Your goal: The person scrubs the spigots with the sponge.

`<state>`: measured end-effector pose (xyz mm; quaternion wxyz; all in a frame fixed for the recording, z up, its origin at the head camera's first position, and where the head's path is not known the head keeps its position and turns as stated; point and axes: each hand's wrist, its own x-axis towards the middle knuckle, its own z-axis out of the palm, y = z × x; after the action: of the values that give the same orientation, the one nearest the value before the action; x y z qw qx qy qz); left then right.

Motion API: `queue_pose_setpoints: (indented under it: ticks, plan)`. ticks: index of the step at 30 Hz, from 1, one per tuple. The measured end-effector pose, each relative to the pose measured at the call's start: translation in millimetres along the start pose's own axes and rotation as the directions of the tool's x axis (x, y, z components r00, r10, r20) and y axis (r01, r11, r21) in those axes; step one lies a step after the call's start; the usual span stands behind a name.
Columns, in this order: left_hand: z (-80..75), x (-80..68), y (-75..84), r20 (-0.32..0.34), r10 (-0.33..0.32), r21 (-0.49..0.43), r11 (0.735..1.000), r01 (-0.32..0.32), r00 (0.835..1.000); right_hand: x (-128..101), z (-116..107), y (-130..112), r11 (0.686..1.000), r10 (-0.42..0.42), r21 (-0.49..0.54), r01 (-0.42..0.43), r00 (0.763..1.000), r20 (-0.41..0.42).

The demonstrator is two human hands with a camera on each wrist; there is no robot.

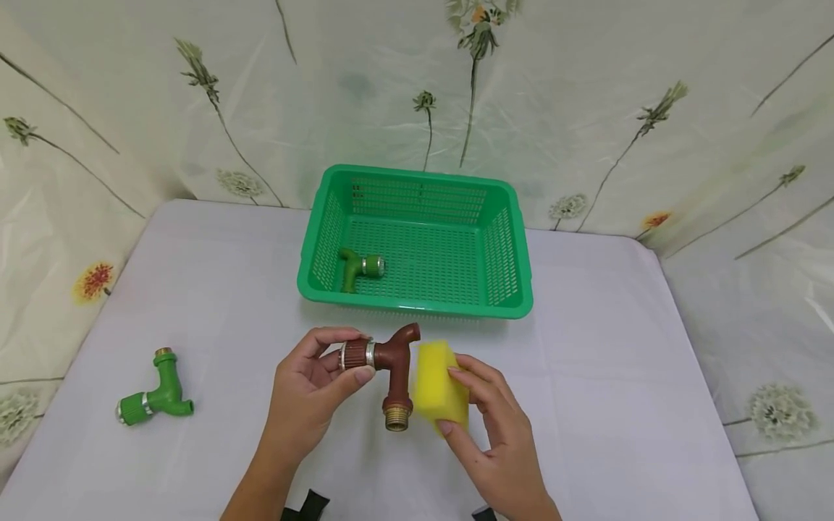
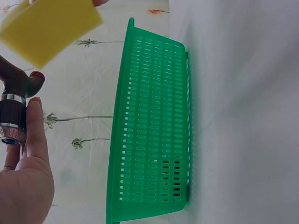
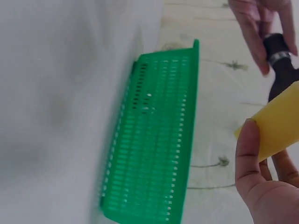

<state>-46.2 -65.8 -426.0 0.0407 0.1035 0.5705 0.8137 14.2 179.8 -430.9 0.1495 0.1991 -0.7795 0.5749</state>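
left hand [image 1: 313, 391] pinches the brown tap [image 1: 389, 365] by its ribbed end, above the table's [image 1: 619, 405] front edge. right hand [image 1: 495, 427] grips a yellow sponge [image 1: 438, 387] touching the tap's side. green basket [image 1: 417, 307] sits behind, mid-table.

A table draped in a plain white cloth [image 1: 619, 376] fills the scene. Behind and beside it hangs a pale plastic sheet printed with dandelions [image 1: 586, 108], evenly lit.

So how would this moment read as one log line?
left hand: holds brown tap | right hand: holds yellow sponge beside it | green basket: behind
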Motion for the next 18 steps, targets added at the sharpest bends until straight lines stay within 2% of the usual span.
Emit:
queue_pose_setpoints:
  ticks: [2,5,12,18]
  plan:
    - [0.1,-0.6,-1.0,0.007,-0.006,-0.008,1.000,0.006,1.000,1.4,-2.8,-1.8,0.997,-0.015,0.072,0.016,1.000,-0.016]
    - [0.7,-1.5,-1.9,0.021,-0.005,-0.021,1.000,0.006,1.000,4.5,-3.1,-4.9,0.993,-0.036,0.114,0.037,0.999,-0.015]
    - [4.8,-2.8,0.8,0.048,0.019,-0.033,0.999,-0.017,0.999,3.0,2.9,-6.1,0.997,-0.018,0.074,0.018,1.000,0.007]
    - [1.8,-1.8,2.8,0.061,0.029,-0.049,0.998,-0.026,0.998,1.0,8.0,-7.7,0.999,0.025,0.035,-0.024,0.999,-0.025]
